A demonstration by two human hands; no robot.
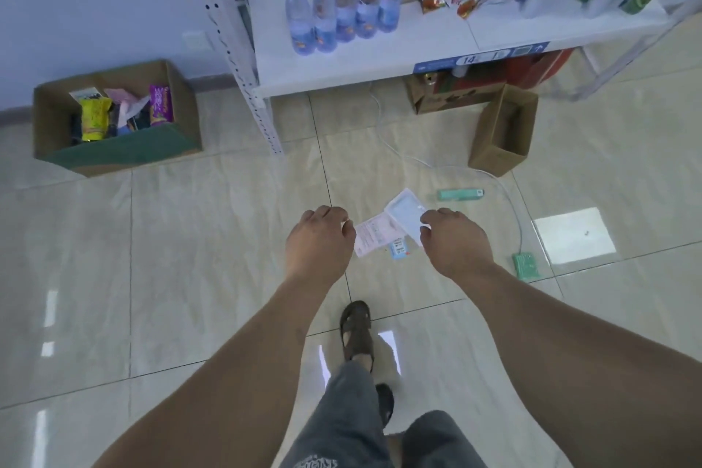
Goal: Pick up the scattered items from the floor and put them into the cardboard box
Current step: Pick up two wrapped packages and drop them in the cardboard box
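Note:
My left hand point(319, 239) is closed on the edge of a white-and-pink flat packet point(370, 237). My right hand point(454, 241) pinches a pale blue clear-wrapped packet point(404, 213); the two packets overlap between my hands, above the floor. A small blue-labelled piece point(399, 250) shows just under them, and I cannot tell which hand holds it. On the tiles lie a teal tube-shaped box point(459, 194) and a green packet point(526, 265) to the right. The open cardboard box point(178, 114), with several snack packs inside, stands far left by the wall.
A white shelf point(380, 61) with water bottles point(343, 8), snacks and green cartons is ahead. A smaller cardboard box point(501, 133) and a white cable point(511, 194) lie on the floor right of it. My sandalled foot point(357, 331) is below my hands.

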